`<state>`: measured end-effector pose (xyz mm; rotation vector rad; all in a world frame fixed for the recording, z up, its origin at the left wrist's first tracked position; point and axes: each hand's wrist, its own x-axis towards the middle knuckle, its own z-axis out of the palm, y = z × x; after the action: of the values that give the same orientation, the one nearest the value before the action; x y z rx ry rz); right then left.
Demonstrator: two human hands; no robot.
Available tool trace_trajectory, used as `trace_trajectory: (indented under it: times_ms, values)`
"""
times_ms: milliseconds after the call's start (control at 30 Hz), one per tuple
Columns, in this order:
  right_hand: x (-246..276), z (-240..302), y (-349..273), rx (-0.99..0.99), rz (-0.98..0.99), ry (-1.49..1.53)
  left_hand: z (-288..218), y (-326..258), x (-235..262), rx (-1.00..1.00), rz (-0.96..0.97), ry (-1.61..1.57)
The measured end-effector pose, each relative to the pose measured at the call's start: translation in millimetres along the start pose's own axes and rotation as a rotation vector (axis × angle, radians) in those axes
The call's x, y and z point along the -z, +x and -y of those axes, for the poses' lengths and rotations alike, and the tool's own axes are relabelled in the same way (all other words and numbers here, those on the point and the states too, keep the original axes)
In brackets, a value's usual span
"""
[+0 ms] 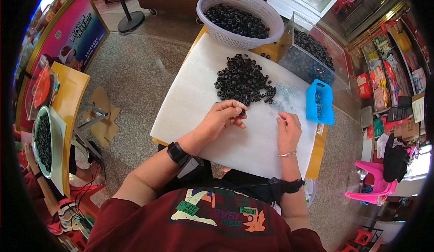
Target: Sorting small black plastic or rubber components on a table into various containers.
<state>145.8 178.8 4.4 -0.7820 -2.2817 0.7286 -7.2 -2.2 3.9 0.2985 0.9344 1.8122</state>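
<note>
My left hand (224, 117) pinches a small black knob-like part (243, 113) between thumb and fingers, just above the white foam sheet (190, 89). My right hand (288, 132) is to the right of it, fingertips pressed together; whatever they may hold is too small to make out. Beyond my left hand lies a loose pile of black knob-like parts (239, 78). Small clear bluish pieces (285, 94) are scattered on the sheet just past my right hand. A blue plastic scoop-like container (327, 114) with more of these pieces sits at the sheet's right edge.
A pale mesh basket (266, 42) full of black parts stands at the table's far end. Beside it is a clear plastic bin (303, 66) of similar parts. At left, another person's arm (34, 161) is near a bowl (56, 143) on a second table. A pink stool (373, 179) stands right.
</note>
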Motion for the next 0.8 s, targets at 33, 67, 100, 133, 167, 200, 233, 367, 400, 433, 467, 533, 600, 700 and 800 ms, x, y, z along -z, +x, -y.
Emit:
trace_trajectory:
  times_ms: [33,67,100,133,167,200,233,367,400,433,467,533,600,700,800]
  values:
    - [-5,-2,1,0.054,0.011,-0.042,0,0,1,0.011,-0.005,-0.003]
    - [-8,-3,2,0.107,0.023,-0.083,0,-1,0,0.01,-0.007,0.0]
    - [-11,-1,4,0.11,0.025,-0.077,1,-2,-1,0.006,-0.016,0.019]
    - [-14,1,5,0.139,0.051,-0.129,1,-2,-1,0.003,-0.026,0.038]
    - [-16,2,6,0.167,0.078,-0.181,2,-2,-1,0.0,-0.031,0.041]
    - [-18,1,6,0.17,0.08,-0.175,3,-2,-1,-0.003,-0.02,0.035]
    - [-20,-2,7,0.193,0.052,-0.195,3,-1,-1,-0.005,-0.009,0.028]
    - [-19,16,2,-0.03,0.125,0.169,2,0,-4,0.014,-0.013,-0.007]
    - [-15,30,1,-0.032,0.13,0.171,4,1,-2,0.01,-0.004,-0.005]
    - [-12,48,-1,-0.083,0.204,0.296,5,1,0,0.006,0.003,-0.001]
    - [-11,61,-3,-0.135,0.277,0.422,6,0,1,0.009,-0.003,-0.001]
    - [-10,77,-1,-0.061,0.303,0.419,3,0,-1,-0.01,0.028,0.044]
    - [-13,82,-2,0.014,0.328,0.415,7,1,0,-0.019,0.025,0.098]
    - [-18,81,-4,0.116,0.311,0.322,6,0,-1,-0.028,0.013,0.2]
    - [-16,79,-9,-0.032,0.324,0.388,5,-1,0,-0.035,0.045,0.325]
